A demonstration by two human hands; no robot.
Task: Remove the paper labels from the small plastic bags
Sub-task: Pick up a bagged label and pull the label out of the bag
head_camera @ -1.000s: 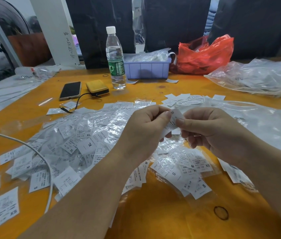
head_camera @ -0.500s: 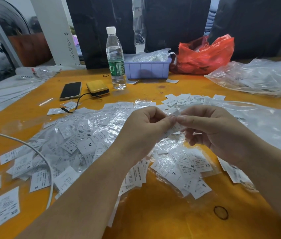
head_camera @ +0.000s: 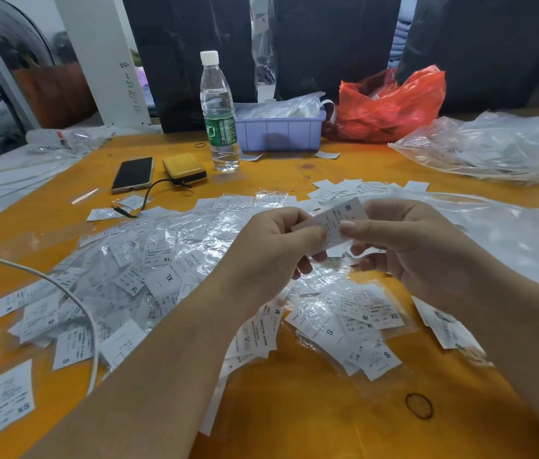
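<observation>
Above the middle of the orange table (head_camera: pixel 311 422) my left hand (head_camera: pixel 271 253) and my right hand (head_camera: pixel 413 246) meet. Both pinch one white paper label (head_camera: pixel 341 215) marked M, thumbs and forefingers at its lower edge. Whether a clear bag still surrounds it is hard to tell. A broad heap of small plastic bags with labels (head_camera: pixel 149 270) covers the table to the left. A smaller pile of bagged labels (head_camera: pixel 354 323) lies under my hands. Loose bare labels (head_camera: pixel 344 190) sit just beyond my fingers.
A water bottle (head_camera: pixel 219 114), a purple bin (head_camera: pixel 279 130) and a red bag (head_camera: pixel 390 104) stand at the back. A phone (head_camera: pixel 133 173) and yellow power bank (head_camera: pixel 184 167) lie left of the bottle. Large clear bags (head_camera: pixel 500 144) fill the right. A white cable (head_camera: pixel 63 293) crosses the left.
The label has risen from between my fingertips and now stands out flat with its M showing. Both hands stayed close together above the pile.
</observation>
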